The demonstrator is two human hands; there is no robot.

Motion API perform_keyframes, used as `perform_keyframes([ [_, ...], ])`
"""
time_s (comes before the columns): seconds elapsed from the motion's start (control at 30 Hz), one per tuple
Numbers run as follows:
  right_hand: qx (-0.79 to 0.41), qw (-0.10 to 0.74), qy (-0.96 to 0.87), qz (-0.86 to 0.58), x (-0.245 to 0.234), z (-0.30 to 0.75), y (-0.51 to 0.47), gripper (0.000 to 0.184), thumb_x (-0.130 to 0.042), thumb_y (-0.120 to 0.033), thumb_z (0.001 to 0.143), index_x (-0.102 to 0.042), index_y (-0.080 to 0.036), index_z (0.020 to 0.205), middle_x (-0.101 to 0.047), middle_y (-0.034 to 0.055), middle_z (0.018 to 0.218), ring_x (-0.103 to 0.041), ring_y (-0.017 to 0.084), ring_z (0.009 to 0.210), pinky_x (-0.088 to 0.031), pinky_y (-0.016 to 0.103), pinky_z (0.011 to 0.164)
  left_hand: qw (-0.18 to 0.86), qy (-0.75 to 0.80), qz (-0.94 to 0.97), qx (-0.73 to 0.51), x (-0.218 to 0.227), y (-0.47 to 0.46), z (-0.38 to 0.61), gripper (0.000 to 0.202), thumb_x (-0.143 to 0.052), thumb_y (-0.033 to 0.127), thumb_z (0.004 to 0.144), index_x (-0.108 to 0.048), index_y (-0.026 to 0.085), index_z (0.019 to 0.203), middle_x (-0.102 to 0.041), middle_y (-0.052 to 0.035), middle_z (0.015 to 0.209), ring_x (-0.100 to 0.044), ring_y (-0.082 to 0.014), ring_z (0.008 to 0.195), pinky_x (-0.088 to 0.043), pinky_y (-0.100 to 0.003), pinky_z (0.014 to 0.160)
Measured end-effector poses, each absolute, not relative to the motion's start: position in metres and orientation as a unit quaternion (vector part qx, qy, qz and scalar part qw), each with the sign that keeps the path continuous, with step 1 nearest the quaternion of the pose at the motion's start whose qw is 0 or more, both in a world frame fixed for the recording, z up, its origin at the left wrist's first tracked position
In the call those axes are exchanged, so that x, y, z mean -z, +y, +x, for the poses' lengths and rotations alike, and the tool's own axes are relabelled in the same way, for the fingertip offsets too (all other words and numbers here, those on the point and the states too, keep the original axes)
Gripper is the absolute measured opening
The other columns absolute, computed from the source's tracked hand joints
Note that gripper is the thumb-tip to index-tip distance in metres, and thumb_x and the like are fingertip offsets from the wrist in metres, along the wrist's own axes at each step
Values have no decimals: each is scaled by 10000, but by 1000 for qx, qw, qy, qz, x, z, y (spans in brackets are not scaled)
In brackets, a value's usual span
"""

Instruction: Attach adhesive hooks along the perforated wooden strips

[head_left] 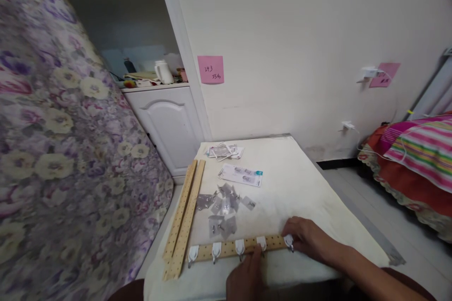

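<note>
A perforated wooden strip (226,249) lies across the near edge of a cream-covered table (300,188), with several white hooks stuck along it. My right hand (308,240) rests curled over the strip's right end, fingers pressed on the last hook (288,241). My left hand (247,275) comes up from below and touches the strip near the hook second from the right (262,243); its fingers are bunched together. A heap of clear adhesive hooks (223,209) lies just beyond the strip.
Two more perforated wooden strips (183,218) lie along the table's left edge. A hook package (241,175) and opened wrappers (223,151) sit further back. A flowered curtain hangs left, a white cabinet (165,122) behind, a striped blanket (420,150) right.
</note>
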State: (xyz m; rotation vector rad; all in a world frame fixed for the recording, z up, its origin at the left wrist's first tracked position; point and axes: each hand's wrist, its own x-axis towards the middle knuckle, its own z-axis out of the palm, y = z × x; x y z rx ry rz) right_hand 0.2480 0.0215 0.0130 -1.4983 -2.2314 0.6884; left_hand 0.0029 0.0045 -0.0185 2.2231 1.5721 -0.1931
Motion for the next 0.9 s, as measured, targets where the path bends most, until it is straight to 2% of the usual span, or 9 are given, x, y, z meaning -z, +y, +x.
perform_keyframes([
  [0.23, -299, 207, -756, -544, -9, 253, 26, 414, -546, -47, 576, -665, -232, 926, -659, -19, 855, -584, 144, 734, -414, 220, 671, 196, 555, 806, 63, 19, 3, 3, 677, -359, 94, 795, -262, 276, 1441, -613, -75, 1236, -614, -252, 1043, -484, -346, 846],
  [0.67, -252, 177, -787, -535, -19, 232, 23, 435, -511, -30, 586, -664, -243, 933, -651, 6, 893, -578, 173, 848, -406, 246, 751, 192, 561, 799, 100, -1, 0, 6, 670, -357, 96, 801, -262, 273, 1440, -604, -70, 1254, -600, -224, 1079, -469, -305, 869],
  [0.9, -253, 187, -788, -530, -19, 235, 22, 438, -526, -26, 606, -668, -244, 958, -656, 9, 903, -580, 174, 862, -413, 246, 765, 197, 558, 799, 107, 4, 3, 6, 686, -343, 65, 796, -254, 275, 1443, -604, -61, 1268, -604, -238, 1078, -483, -337, 874],
])
